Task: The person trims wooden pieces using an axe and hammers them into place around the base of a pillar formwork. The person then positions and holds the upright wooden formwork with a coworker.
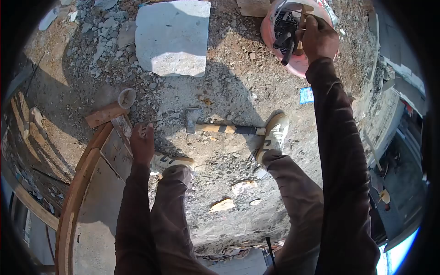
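My right hand is over a pink tub at the upper right, fingers bent inward beside a wooden strip; what they pinch is hidden. Inside the tub lie many dark nails and dark-handled tools. At the left, my left hand is closed beside the corner of a wood-edged panel. Its fingers are curled, and anything in them is too small to name. Between my shoes a sledgehammer with a wooden, black-wrapped handle lies on the ground, its head towards my left hand.
A pale flat slab lies ahead, with broken rubble to its left. A brick and a small round cup are near the panel's corner. A blue packet lies below the tub. Stone chips litter the ground.
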Demonstrator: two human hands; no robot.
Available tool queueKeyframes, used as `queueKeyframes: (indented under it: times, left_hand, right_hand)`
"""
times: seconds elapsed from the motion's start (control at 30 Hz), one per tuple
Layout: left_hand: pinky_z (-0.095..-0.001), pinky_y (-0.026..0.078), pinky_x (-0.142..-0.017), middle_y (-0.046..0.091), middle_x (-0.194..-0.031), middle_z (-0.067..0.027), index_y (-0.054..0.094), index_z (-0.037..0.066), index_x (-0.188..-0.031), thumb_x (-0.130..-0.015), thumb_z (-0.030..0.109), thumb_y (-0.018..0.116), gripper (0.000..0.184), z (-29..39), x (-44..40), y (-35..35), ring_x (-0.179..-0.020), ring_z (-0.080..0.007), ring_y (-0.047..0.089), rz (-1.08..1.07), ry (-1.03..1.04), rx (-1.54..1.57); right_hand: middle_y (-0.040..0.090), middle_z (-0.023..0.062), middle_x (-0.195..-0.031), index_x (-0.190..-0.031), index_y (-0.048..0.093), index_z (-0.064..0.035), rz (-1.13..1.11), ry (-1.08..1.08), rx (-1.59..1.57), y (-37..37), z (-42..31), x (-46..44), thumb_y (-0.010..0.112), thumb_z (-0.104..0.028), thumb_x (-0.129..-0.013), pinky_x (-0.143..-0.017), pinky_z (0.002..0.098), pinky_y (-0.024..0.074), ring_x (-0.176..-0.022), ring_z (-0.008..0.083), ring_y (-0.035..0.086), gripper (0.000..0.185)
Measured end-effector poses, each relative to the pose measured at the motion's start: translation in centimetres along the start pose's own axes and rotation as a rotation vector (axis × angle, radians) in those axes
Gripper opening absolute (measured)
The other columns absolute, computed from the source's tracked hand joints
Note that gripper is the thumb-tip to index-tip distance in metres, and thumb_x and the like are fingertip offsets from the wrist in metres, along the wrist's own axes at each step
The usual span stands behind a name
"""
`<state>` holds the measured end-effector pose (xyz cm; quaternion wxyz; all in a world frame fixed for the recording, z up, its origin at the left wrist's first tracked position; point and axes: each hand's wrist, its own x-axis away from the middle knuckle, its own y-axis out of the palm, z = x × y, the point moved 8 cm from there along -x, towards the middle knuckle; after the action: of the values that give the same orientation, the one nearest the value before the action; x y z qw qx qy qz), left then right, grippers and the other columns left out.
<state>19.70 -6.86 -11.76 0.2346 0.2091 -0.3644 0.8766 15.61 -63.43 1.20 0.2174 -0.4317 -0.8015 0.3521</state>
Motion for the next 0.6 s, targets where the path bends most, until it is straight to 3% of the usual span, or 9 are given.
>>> queueKeyframes:
  times: [0.1,0.17,0.23,0.3,0.33,0.43,0.5,0.57,0.6]
  left_hand:
    - [-0.0357,0.052,-0.086,0.068,-0.101,-0.0129,0.065,-0.001,-0.109,-0.095,0.014,0.064,0.021,11.6,1.0,2.0,-0.096,-0.0232,0.067,-0.044,0.203,0.14]
    - [-0.0362,0.05,-0.092,0.064,-0.115,-0.0157,0.062,-0.002,-0.119,-0.095,0.013,0.064,0.029,20.2,3.0,2.7,-0.106,-0.0251,0.063,-0.073,0.43,0.174]
    - [-0.0385,0.046,-0.099,0.061,-0.125,-0.017,0.057,0.003,-0.134,-0.094,0.013,0.065,0.042,27.0,4.5,3.5,-0.117,-0.0314,0.059,-0.033,0.682,-0.07]
    - [-0.0377,0.051,-0.091,0.064,-0.119,-0.0175,0.059,0.004,-0.131,-0.093,0.013,0.067,0.04,26.0,5.0,6.4,-0.107,-0.0336,0.063,-0.246,0.747,-0.183]
    - [-0.0379,0.052,-0.087,0.065,-0.116,-0.0172,0.061,0.004,-0.128,-0.092,0.013,0.067,0.037,24.2,4.8,6.9,-0.103,-0.034,0.064,-0.347,0.668,-0.217]
    - [-0.038,0.054,-0.076,0.068,-0.106,-0.0167,0.065,0.003,-0.118,-0.092,0.013,0.068,0.029,18.8,4.3,8.2,-0.09,-0.0347,0.067,-0.549,0.523,-0.244]
    - [-0.0376,0.054,-0.07,0.069,-0.099,-0.0168,0.068,0.002,-0.111,-0.092,0.013,0.068,0.022,16.1,2.9,7.2,-0.082,-0.0343,0.068,-0.558,0.567,-0.243]
    - [-0.0339,0.053,-0.072,0.071,-0.094,-0.013,0.07,0.002,-0.106,-0.093,0.014,0.067,0.018,13.7,-1.6,3.9,-0.081,-0.0217,0.069,-0.487,0.45,-0.244]
    - [-0.0328,0.053,-0.073,0.072,-0.092,-0.0113,0.07,0.002,-0.107,-0.093,0.014,0.067,0.018,11.5,-4.6,1.2,-0.081,-0.0173,0.068,-0.371,0.413,-0.217]
  right_hand:
    - [0.067,0.0038,-0.073,-0.1,0.071,0.0014,-0.001,0.035,-0.406,-3.0,-1.6,6.4,0.058,-0.018,-0.097,-0.055,0.0235,0.0478,-0.06,0.0096,0.062,0.024]
    - [0.067,0.004,-0.073,-0.098,0.07,0.0046,-0.24,0.14,-0.476,-2.0,-3.6,11.6,0.059,-0.018,-0.097,-0.055,0.0264,0.047,-0.058,0.0108,0.059,0.025]
    - [0.064,0.0063,-0.071,-0.096,0.069,0.0049,-0.549,0.2,-0.408,0.8,-4.4,17.3,0.06,-0.018,-0.096,-0.055,0.0281,0.0454,-0.059,0.0109,0.057,0.025]
    - [0.061,0.0096,-0.067,-0.091,0.069,0.0051,-0.62,0.094,-0.288,3.2,-4.6,21.4,0.061,-0.017,-0.093,-0.056,0.0307,0.0445,-0.059,0.0126,0.057,0.023]
    - [0.061,0.0135,-0.066,-0.086,0.067,0.005,-0.704,0.254,-0.29,4.8,-3.6,23.4,0.061,-0.017,-0.091,-0.058,0.0341,0.0458,-0.059,0.0188,0.058,0.024]
    - [0.062,0.0144,-0.065,-0.084,0.067,0.0047,-0.728,0.163,-0.262,8.7,-2.3,27.2,0.061,-0.02,-0.091,-0.059,0.0382,0.0463,-0.059,0.0264,0.06,0.027]
    - [0.066,0.0177,-0.081,-0.092,0.068,0.0029,-0.714,0.153,-0.267,10.6,-1.6,29.1,0.066,-0.027,-0.09,-0.067,0.0408,0.0496,-0.071,0.0321,0.064,0.03]
    - [0.067,0.02,-0.093,-0.097,0.068,0.0021,-0.619,0.152,-0.364,12.6,-0.3,31.1,0.069,-0.031,-0.09,-0.074,0.0412,0.0513,-0.081,0.0336,0.065,0.034]
    - [0.061,0.019,-0.119,-0.112,0.063,-0.0009,-0.636,0.105,-0.17,12.5,1.4,31.8,0.072,-0.036,-0.088,-0.09,0.043,0.0488,-0.106,0.0339,0.061,0.043]
